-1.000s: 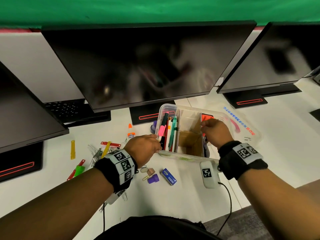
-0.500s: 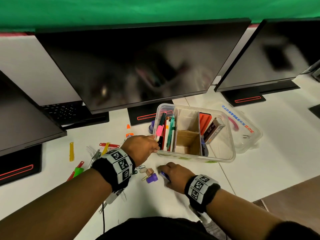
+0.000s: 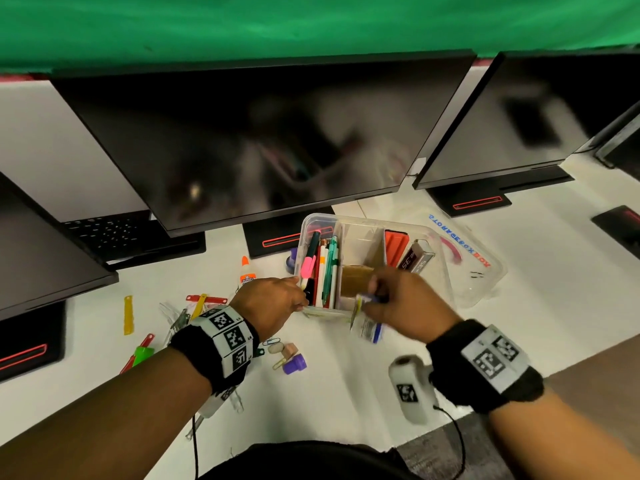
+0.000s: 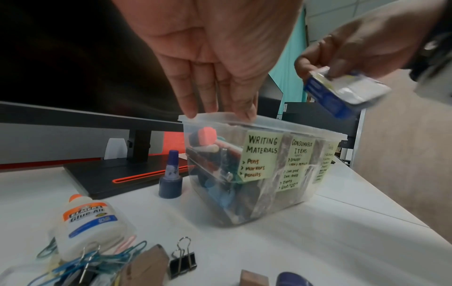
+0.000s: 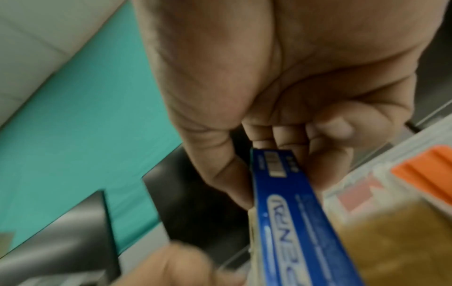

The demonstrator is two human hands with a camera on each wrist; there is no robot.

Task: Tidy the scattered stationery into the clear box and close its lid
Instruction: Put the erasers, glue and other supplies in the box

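Left hand (image 3: 273,299) rests with straight fingers (image 4: 208,96) on the near left rim of the clear box (image 3: 445,268); fingertips touch the rim, nothing gripped. Right hand (image 3: 405,299) pinches a small blue-and-white packet (image 4: 342,92) between thumb and curled fingers, held in the air over the near edge of the box, above its middle section. Packet tilted, one end lower. Print on it blurred in the right wrist view; contents unreadable.

Clear box stands open on the white tabletop (image 3: 346,393), in front of the foot of the middle monitor (image 3: 259,133). Cardboard dividers split it into three sections. Left section: pens and markers (image 3: 323,268) packed upright. Middle section: brown cardboard (image 3: 356,282) showing. Right section: an orange item (image 3: 394,245) and a dark boxed item (image 3: 415,259) leaning. Yellow handwritten labels (image 4: 260,156) on the near wall read "Writing Materials" and "Consumable Items"; third label too blurred to read.

Lid (image 3: 474,268) lies flat on the tabletop, touching the box's right side, lettering upside down from the head view.

Loose on the tabletop left of the box: glue bottle (image 3: 246,271), blue ink bottle (image 4: 171,178) just beside the box wall, yellow strip (image 3: 128,315), red strips, green clip (image 3: 142,353), binder clips (image 4: 182,259), blue paper clips (image 4: 102,259). Near the left wrist: small erasers (image 3: 284,349) and a purple cap-shaped piece (image 3: 294,363).
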